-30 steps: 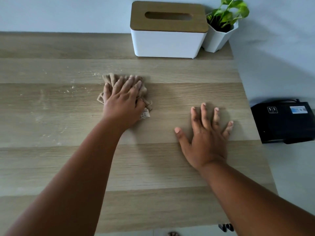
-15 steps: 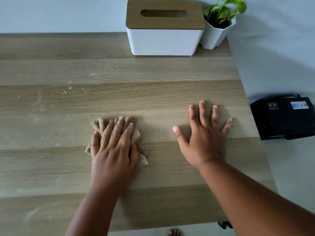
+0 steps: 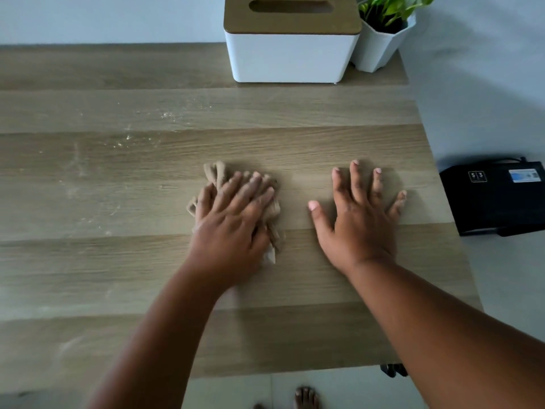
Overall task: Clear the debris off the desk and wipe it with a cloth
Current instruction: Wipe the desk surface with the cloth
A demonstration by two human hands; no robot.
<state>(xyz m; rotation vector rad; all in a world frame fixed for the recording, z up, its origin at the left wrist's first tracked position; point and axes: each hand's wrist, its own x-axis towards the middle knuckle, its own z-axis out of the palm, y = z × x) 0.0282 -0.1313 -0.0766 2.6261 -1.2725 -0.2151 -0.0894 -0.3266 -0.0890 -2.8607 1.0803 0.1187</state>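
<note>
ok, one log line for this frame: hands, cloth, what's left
left hand: presses cloth on desk | right hand: flat, bracing | crumbs: remain far left

The left hand (image 3: 233, 222) presses flat on a bunched tan cloth (image 3: 216, 175) near the middle of the wooden tabletop (image 3: 295, 143). The right hand (image 3: 358, 219) lies beside it, fingers spread, palm down on the bare wood. Pale crumbs (image 3: 166, 115) dot the left half. A white tissue box (image 3: 290, 54) and a potted plant (image 3: 380, 39) stand at the far right corner.
</note>
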